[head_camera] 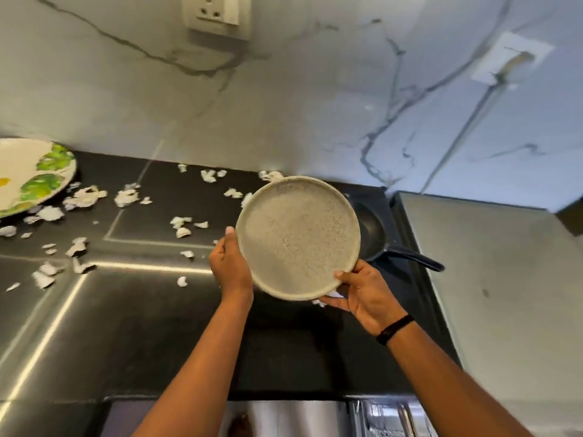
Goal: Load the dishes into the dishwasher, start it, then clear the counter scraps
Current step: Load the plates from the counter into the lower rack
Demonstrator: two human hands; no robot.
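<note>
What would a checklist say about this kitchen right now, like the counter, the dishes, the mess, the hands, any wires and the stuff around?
Surface: dark counter with shiny streaks.
Job's things: speckled plate held above the counter; leaf-patterned plate at far left; black pan behind the speckled plate.
Clutter: white scraps scattered over the counter's left and middle.
Grippers: left hand grips the speckled plate's left rim; right hand grips its lower right rim.
Cables: nothing seen.
Surroundings: marble wall, wall socket, open dishwasher rack below the counter.
</note>
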